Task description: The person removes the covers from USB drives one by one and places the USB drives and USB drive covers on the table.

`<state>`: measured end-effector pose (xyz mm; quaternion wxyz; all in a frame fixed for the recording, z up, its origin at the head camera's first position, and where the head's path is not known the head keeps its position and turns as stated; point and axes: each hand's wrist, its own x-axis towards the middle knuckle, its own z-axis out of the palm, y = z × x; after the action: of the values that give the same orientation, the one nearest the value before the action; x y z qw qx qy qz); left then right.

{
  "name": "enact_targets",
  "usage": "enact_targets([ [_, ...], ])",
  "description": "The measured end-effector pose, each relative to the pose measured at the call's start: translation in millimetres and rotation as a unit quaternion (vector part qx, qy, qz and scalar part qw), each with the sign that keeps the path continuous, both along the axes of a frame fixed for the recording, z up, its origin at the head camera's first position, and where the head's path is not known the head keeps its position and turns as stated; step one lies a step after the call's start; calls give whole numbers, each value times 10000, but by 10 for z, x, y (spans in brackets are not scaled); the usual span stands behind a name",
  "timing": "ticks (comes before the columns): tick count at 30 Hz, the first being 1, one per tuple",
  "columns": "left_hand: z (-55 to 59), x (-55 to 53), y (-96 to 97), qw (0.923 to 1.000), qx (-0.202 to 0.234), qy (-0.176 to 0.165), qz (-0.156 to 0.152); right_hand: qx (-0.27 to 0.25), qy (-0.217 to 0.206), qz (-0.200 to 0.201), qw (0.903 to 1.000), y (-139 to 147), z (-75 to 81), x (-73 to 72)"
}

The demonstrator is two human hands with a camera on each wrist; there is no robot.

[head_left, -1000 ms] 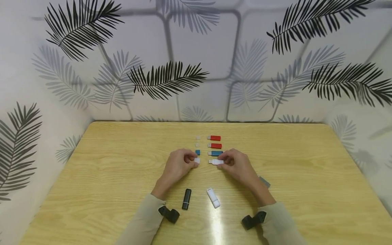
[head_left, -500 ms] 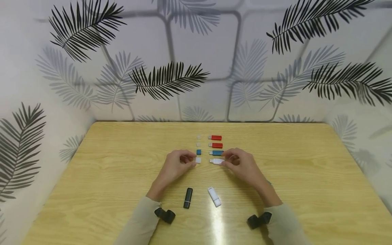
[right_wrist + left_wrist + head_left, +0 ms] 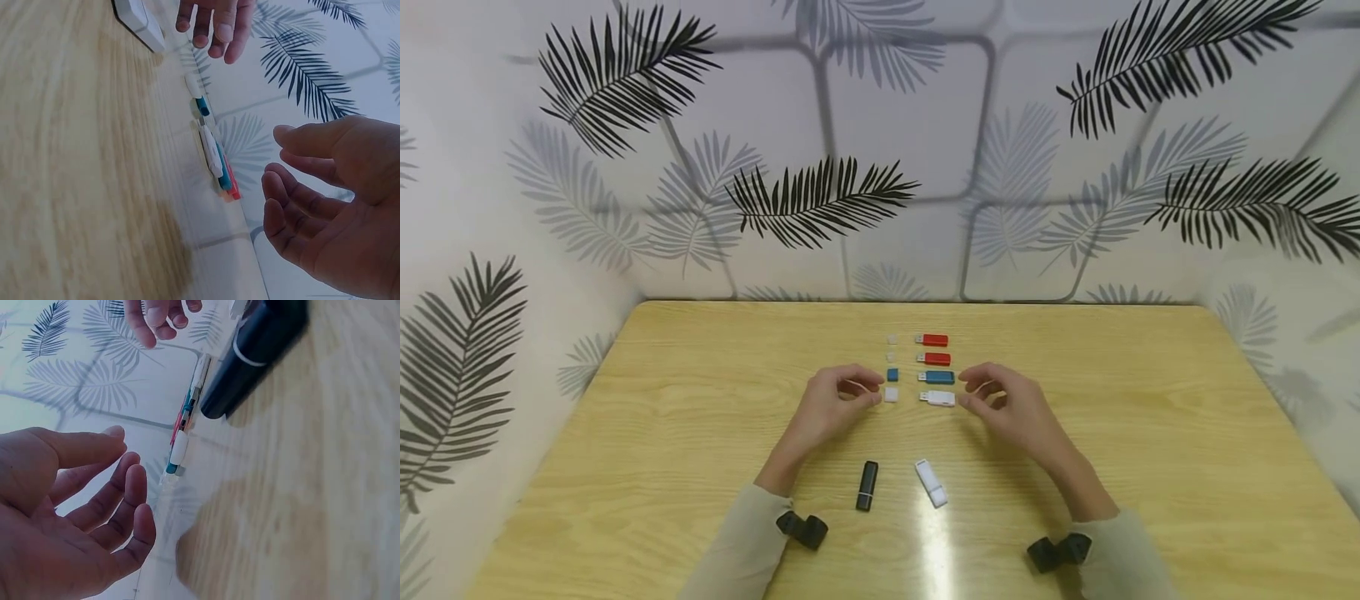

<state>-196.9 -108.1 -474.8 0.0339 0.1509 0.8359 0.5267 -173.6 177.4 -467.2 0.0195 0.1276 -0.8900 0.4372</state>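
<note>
I see my right grip [image 3: 1011,408], fingers parted and empty, just right of the uncapped white stick [image 3: 941,399], lying crosswise on the surface [image 3: 737,375], plug [image 3: 924,397] toward the white cap [image 3: 891,395] beside my left grip [image 3: 835,402], also empty.

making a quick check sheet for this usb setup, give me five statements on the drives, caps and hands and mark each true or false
1. The blue drive lies between a red drive and the uncapped white drive. True.
2. The right hand is pinching the uncapped white drive. False: the right hand holds nothing, its fingertips near that drive's end.
3. The blue cap is off the blue drive, facing its connector. True.
4. The black drive has a bare metal connector showing. False: no connector shows on the black drive.
5. The left hand grips the white cap. False: the left hand holds nothing; the white cap lies beside its fingertips.
</note>
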Motion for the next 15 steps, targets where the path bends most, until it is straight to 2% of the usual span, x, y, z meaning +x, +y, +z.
enact_targets([
  [7, 15, 75, -37, 9985, 274, -217, -430, -94, 53, 97, 9999, -68, 66, 93],
  [15, 21, 162, -76, 9978, 482, -193, -420, -47, 330, 141, 9993, -11, 97, 204],
])
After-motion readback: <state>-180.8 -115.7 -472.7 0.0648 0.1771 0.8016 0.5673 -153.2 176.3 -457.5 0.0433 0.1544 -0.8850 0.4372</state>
